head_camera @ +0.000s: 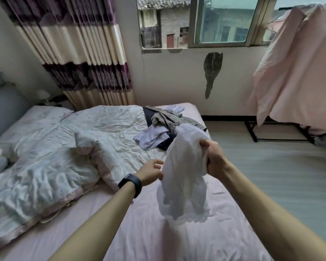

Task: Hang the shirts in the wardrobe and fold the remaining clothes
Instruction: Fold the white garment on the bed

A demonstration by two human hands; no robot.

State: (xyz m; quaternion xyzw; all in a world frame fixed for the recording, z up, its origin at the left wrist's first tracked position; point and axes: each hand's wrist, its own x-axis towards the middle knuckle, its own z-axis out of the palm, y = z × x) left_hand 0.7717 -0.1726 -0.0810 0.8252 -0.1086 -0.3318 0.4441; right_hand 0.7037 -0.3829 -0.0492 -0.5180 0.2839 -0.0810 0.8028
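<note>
- Head view: I find the right grip (214,159) clenched on the bunched top of the white garment (184,172).
- Garment hangs straight down from it, above the bed (139,242).
- Left grip (151,171) loosely open, empty, just beside the garment's left edge, so I judge it best placed to spread the cloth.

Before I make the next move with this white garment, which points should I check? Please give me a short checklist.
1. Right hand grips white garment: ok.
2. Left hand holds garment too: cannot tell; it is at the edge.
3. Garment spread enough to tell its kind: not ok, bunched.
4. Bare pink sheet below for folding: ok.
5. Wardrobe or hanger in view: not ok.
</note>
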